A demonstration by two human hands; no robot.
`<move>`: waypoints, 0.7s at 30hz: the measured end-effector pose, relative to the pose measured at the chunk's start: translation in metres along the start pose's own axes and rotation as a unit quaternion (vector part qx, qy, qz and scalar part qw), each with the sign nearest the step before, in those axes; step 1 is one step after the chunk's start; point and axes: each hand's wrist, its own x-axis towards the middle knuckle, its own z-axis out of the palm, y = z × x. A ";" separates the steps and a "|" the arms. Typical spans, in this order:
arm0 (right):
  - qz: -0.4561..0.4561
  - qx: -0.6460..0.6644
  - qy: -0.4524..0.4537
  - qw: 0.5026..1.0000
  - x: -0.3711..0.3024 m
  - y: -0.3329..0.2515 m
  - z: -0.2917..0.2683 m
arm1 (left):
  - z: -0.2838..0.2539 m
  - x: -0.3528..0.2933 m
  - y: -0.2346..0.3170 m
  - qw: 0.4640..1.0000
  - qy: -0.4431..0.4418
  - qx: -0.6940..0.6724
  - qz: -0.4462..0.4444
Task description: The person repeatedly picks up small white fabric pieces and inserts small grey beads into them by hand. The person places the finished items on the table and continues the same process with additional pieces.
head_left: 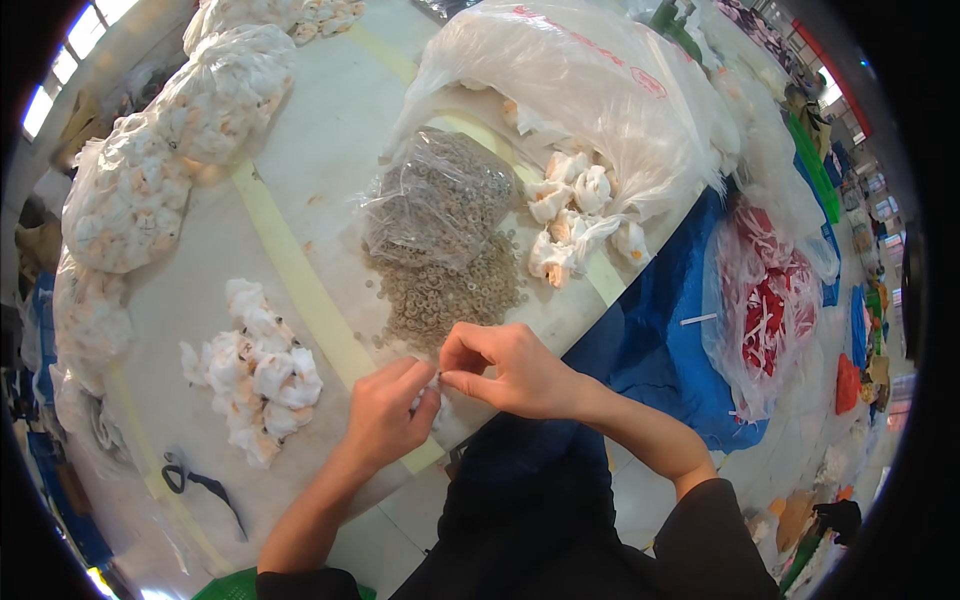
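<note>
At the table's near edge my two hands meet, fingertips almost touching. My left hand [390, 408] is closed around a small white, soft-looking piece [416, 402], mostly hidden by the fingers. Thumb and forefinger of my right hand [515, 370] pinch against it; a tiny dark spot shows there, too small to name. Just beyond the hands lies a heap of small grey-brown rings [430, 300], spilling from a clear plastic bag [440, 195] full of them. To the left sits a pile of white crumpled bundles [265, 375] with orange-brown patches.
More white bundles [570, 215] lie at the mouth of a large translucent bag [590, 80]. Stuffed clear bags [215, 95] line the table's left side. Black-handled scissors [205, 485] rest at near left. Off the right edge stands a blue sack [660, 350] beside a bag of red strips [770, 300].
</note>
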 end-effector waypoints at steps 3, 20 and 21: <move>0.043 0.071 0.018 0.996 -0.003 0.001 0.005 | -0.001 0.000 0.003 1.000 0.001 -0.009 -0.002; 0.020 0.067 0.010 0.998 -0.011 0.019 0.007 | 0.008 0.000 0.008 0.999 0.006 0.033 0.028; 0.006 0.069 0.017 0.997 -0.010 0.020 0.008 | 0.008 0.000 0.008 0.999 0.005 0.031 0.026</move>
